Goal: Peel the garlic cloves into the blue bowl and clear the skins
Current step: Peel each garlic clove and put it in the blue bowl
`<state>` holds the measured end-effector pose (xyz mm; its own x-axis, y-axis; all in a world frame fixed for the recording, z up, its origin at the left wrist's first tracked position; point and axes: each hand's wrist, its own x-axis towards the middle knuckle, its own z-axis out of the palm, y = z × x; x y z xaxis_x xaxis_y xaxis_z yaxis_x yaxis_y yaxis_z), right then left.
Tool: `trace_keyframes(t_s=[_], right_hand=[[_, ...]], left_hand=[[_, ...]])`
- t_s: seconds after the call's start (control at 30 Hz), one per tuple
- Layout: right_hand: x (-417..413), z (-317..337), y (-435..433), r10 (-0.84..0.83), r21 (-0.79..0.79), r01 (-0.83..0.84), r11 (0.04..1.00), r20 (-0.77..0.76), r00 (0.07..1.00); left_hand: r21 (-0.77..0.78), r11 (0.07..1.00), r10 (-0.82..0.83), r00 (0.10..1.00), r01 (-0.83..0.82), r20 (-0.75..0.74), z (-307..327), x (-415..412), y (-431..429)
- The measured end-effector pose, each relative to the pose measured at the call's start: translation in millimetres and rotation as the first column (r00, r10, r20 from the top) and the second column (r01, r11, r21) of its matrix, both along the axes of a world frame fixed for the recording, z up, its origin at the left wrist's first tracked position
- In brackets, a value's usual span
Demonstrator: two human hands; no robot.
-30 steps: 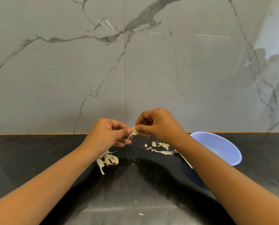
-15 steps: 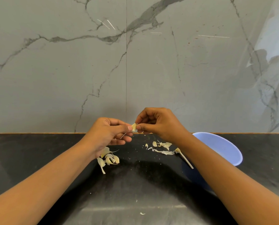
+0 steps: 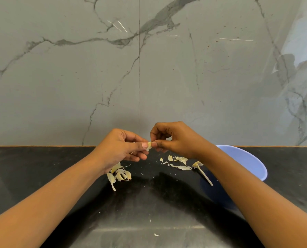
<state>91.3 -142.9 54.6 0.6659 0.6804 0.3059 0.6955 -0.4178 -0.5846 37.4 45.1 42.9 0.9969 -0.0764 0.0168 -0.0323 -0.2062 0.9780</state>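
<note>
Head view: L hand (image 3: 121, 147) & R hand (image 3: 176, 140) meeting above black counter (image 3: 41, 169), both pinching one garlic clove (image 3: 149, 145) betw thumb & fingertips, other fingers curling in. Blue bowl (image 3: 247, 161) sitting to right, partly hidden behind R forearm. Loose skins (image 3: 180, 162) lying under R hand; garlic pieces (image 3: 121, 174) lying under L wrist. Stem w/ root end (image 3: 201, 171) resting beside bowl.
</note>
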Motion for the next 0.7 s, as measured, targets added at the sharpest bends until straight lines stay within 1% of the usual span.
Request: trace_keyframes(t_s=[0.07, 0.33, 0.53, 0.7], right_hand=[[0, 0, 2, -0.004, -0.057, 0.006, 0.998, 0.036, 0.999], [-2, -1, 6, -0.027, -0.177, 0.043, 0.983, 0.094, 0.995], [-4, -2, 7, -0.007, -0.201, 0.022, 0.979, 0.077, 0.997], [-6, 1, 6, -0.003, -0.181, 0.008, 0.983, 0.032, 0.999]], left_hand=[[-0.009, 1.0, 0.008, 1.0, -0.008, 0.003, -1, 1, 0], [-0.057, 0.995, 0.082, 0.997, -0.083, -0.009, -7, 2, -4], [-0.151, 0.979, 0.137, 0.99, -0.139, -0.024, -9, 3, -5], [-0.204, 0.965, 0.164, 0.986, -0.167, -0.032, -11, 2, -8]])
